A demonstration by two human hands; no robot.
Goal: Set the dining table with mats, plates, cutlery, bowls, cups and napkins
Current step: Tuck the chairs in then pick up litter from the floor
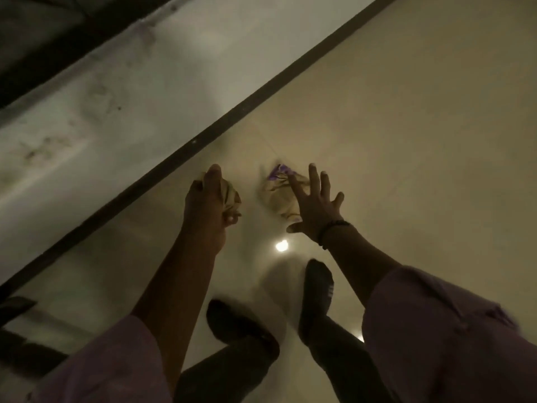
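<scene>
I look down at a dim, glossy floor. My left hand (pixel 207 199) grips a bunched beige cloth napkin (pixel 231 196), fingers curled round it. A second crumpled beige napkin with a purple patch (pixel 279 184) lies just beyond my right hand (pixel 315 207). That hand is spread wide, fingers straight, over the napkin's right side. Whether the fingers touch it I cannot tell. A dark beaded bracelet sits on the right wrist. No table, plates or cutlery are in sight.
My two feet in dark socks (pixel 316 289) stand on the pale floor (pixel 406 141) below the hands. A dark strip (pixel 220 123) runs diagonally between floor and a pale wall or ledge. Dark furniture shapes sit at the lower left edge (pixel 17 309).
</scene>
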